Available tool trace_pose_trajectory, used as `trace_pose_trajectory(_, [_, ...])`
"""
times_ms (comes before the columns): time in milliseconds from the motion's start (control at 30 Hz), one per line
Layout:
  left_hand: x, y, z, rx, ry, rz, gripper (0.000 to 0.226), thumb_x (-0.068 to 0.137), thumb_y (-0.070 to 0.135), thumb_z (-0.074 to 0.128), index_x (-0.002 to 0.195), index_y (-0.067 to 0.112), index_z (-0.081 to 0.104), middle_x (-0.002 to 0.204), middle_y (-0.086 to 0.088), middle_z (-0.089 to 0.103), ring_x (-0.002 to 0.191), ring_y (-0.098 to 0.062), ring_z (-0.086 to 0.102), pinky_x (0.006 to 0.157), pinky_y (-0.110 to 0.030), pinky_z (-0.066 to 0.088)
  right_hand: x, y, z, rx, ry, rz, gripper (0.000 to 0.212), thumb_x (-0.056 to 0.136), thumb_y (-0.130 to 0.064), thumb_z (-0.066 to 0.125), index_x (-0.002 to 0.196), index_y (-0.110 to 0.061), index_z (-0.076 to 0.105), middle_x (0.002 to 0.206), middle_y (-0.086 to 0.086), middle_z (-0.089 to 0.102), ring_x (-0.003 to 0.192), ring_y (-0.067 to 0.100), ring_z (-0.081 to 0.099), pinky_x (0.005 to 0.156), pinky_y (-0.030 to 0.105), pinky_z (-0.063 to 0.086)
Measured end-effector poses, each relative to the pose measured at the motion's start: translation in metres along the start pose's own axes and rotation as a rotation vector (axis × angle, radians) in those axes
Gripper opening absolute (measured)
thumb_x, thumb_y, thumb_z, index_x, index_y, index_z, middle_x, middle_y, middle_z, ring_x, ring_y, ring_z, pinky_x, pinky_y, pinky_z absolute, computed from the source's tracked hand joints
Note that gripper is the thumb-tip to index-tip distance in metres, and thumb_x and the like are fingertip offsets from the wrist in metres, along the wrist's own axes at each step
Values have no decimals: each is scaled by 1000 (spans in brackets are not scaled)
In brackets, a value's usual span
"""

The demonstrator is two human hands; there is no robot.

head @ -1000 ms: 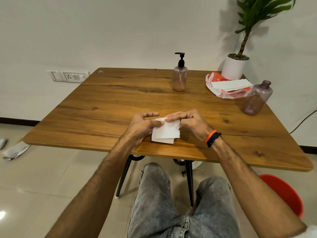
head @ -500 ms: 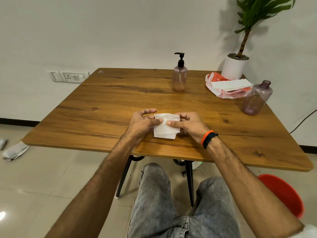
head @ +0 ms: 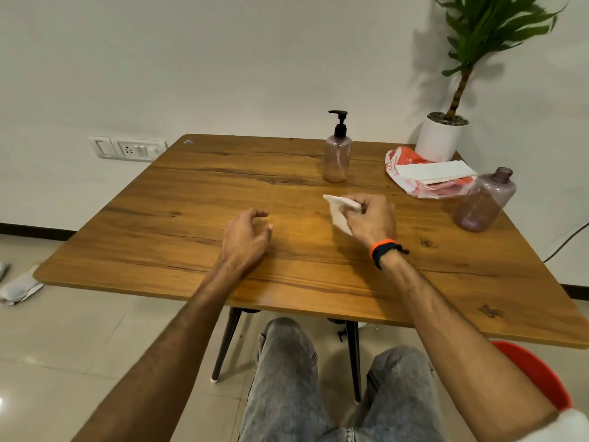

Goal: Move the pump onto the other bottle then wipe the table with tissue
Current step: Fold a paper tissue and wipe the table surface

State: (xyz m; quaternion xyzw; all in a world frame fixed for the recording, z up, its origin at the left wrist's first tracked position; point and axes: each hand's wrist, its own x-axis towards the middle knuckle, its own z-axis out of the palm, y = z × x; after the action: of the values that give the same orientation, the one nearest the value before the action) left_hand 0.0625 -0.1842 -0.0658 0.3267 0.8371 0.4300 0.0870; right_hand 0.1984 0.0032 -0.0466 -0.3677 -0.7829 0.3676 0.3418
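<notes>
My right hand [head: 371, 220] pinches a folded white tissue [head: 338, 211] just above the middle of the wooden table [head: 178, 218]. My left hand [head: 247, 237] rests on the table to the left of it, fingers loosely curled and holding nothing. A slim pink bottle [head: 337, 159] with the black pump [head: 339, 122] on top stands at the back centre. A wider pink bottle [head: 484, 200] with an open neck stands at the right, tilted slightly in this wide view.
An orange-and-white tissue packet [head: 430, 175] with white tissues lies at the back right, beside a white plant pot [head: 441, 140]. A red stool [head: 538, 374] shows below the table's right edge. My knees sit under the near edge.
My left hand let go of the tissue and moved left. My right hand carried the folded tissue away from me and to the right.
</notes>
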Motion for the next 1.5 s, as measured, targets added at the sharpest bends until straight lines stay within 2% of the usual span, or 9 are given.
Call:
trace_pose_trajectory(200, [20, -38, -1, 345, -20, 70, 41, 99, 30, 48, 135, 11, 53, 148, -10, 43, 139, -26, 34, 116, -46, 25, 10, -4, 8, -788, -256, -309, 41, 85, -9, 57, 122, -26, 64, 111, 13, 68, 104, 33, 61, 88, 39, 51])
trace_pose_trajectory(333, [20, -53, 0, 409, 12, 130, 41, 100, 34, 43, 136, 16, 52, 150, -6, 43, 140, -25, 35, 114, -48, 25, 2, 3, 15, -744, -484, -211, 48, 88, -7, 47, 134, -20, 53, 128, 18, 56, 117, 37, 51, 97, 40, 47])
trace_pose_trajectory(600, [24, -62, 6, 445, 30, 136, 41, 101, 34, 41, 137, 18, 51, 152, -3, 41, 142, -24, 31, 114, -46, 22, 9, 11, 45, -694, -454, -236, 54, 90, -5, 40, 144, -8, 37, 153, 8, 36, 141, 23, 32, 114, 35, 32])
trace_pose_trajectory(933, [23, -61, 9, 460, 55, 115, 48, 97, 40, 34, 135, 17, 53, 150, -3, 43, 142, -24, 33, 114, -45, 24, -39, -17, 55, -578, -721, -497, 58, 86, -4, 42, 142, -18, 42, 153, 4, 36, 141, 21, 33, 113, 39, 33])
trace_pose_trajectory(1033, [22, -60, 9, 460, 39, 115, 51, 96, 41, 32, 137, 17, 51, 151, -3, 42, 142, -23, 32, 115, -45, 23, -44, -12, 39, -355, -807, -426, 46, 93, -10, 43, 134, -27, 54, 135, -2, 58, 120, 19, 55, 103, 36, 43])
trace_pose_trajectory(1100, [21, -60, 8, 457, 34, 118, 51, 96, 41, 32, 137, 18, 50, 152, -3, 41, 143, -22, 31, 115, -44, 21, -34, -14, 29, 11, -798, -173, 28, 98, -18, 46, 114, -23, 69, 104, -3, 70, 88, 12, 62, 80, 34, 46])
trace_pose_trajectory(1200, [21, -58, 7, 454, 32, 118, 55, 94, 43, 29, 138, 18, 49, 152, -3, 40, 143, -21, 30, 115, -44, 21, -2, -16, 22, 437, -556, 170, 28, 98, -14, 50, 87, -23, 73, 92, -4, 72, 87, 11, 63, 78, 26, 47])
trace_pose_trajectory(1367, [21, -58, 7, 434, 24, 125, 57, 93, 44, 28, 139, 17, 49, 153, -3, 39, 143, -21, 29, 115, -43, 20, 48, -3, 34, -153, -199, -12, 32, 91, -11, 49, 105, -28, 73, 92, 5, 73, 90, 27, 64, 73, 30, 46])
trace_pose_trajectory(1500, [20, -59, 6, 424, 22, 127, 56, 93, 44, 29, 138, 17, 49, 153, -3, 39, 143, -21, 29, 116, -44, 19, 52, 1, 55, -465, -353, -97, 49, 86, -3, 41, 128, -18, 60, 116, 22, 64, 106, 40, 59, 88, 38, 51])
